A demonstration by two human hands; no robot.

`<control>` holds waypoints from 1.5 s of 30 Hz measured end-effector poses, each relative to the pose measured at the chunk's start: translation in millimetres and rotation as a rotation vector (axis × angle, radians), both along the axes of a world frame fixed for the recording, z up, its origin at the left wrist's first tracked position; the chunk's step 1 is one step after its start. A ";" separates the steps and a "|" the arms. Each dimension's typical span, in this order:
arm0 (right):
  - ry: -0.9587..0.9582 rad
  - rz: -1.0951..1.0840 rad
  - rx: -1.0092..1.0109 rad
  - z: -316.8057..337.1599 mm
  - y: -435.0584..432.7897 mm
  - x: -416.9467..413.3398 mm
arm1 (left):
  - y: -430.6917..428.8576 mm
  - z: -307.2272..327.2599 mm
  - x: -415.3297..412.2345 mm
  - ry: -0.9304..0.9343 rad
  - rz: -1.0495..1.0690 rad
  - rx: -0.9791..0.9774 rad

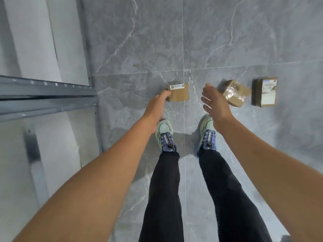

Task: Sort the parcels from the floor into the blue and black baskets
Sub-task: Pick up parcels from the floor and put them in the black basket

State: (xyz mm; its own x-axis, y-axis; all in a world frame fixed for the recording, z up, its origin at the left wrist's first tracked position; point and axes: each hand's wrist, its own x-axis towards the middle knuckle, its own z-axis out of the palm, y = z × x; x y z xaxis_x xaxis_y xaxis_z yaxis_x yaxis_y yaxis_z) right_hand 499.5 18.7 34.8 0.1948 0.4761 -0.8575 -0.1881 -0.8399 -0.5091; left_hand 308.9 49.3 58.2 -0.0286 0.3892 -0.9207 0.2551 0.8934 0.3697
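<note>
1. Head view, straight down: a grey floor (139,41) of large stone-look tiles with pale veins. A small brown labelled parcel (178,93) lies flat on it, its white sticker along the far edge.
2. One grout line crosses the floor just beyond the labelled parcel, and another runs under it towards the person.
3. The left grip (155,105) reaches down to the labelled parcel and its fingertips touch the left edge. I cannot tell whether the fingers have closed round the box or only rest against it.
4. The right grip (215,103) hangs to the right of the labelled parcel, apart from it, fingers spread and loose, grasping nothing.
5. Right of the labelled parcel, past the right grip, a taped parcel (234,95) sits turned at an angle, shiny clear tape across its top.
6. Further right again lies a third parcel (264,94) with a pale label on its top face, well apart from the labelled parcel and near the taped one.
7. On the near side of the labelled parcel stand two mint and purple shoes (165,135) below black trousers (164,189).
8. Left of the labelled parcel, grey metal shelf rails (47,95) jut towards it, with a white wall panel (31,32) behind them meeting the floor.
</note>
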 end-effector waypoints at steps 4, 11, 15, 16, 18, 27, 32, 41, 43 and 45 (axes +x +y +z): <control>-0.010 0.066 -0.058 -98.6 11.9 5.8 | 15.2 -98.1 13.6 0.043 0.022 -0.035; -0.032 0.140 -0.157 -227.1 41.4 5.2 | 37.4 -231.8 28.2 0.092 0.149 -0.104; 0.003 0.175 -0.182 -259.2 57.4 0.1 | 43.3 -266.2 29.3 0.085 0.196 -0.117; 0.016 0.192 -0.189 -262.9 59.4 -2.1 | 44.4 -270.2 29.7 0.061 0.187 -0.118; 0.025 0.199 -0.196 -266.9 61.0 -6.1 | 44.2 -274.6 31.0 0.015 0.170 -0.111; 0.053 0.107 -0.024 -185.0 59.6 -3.5 | 41.9 -193.0 31.1 -0.086 0.242 0.038; 0.062 0.049 0.146 -84.4 77.6 -0.7 | 56.0 -87.0 31.8 -0.112 0.296 0.217; 0.081 0.030 0.427 154.0 122.9 5.2 | 92.2 144.4 43.1 -0.166 0.347 0.538; 0.085 0.058 0.498 216.2 129.1 8.6 | 97.8 202.0 45.8 -0.180 0.339 0.607; 0.097 0.068 0.560 273.3 135.0 12.8 | 103.0 259.3 49.0 -0.206 0.337 0.681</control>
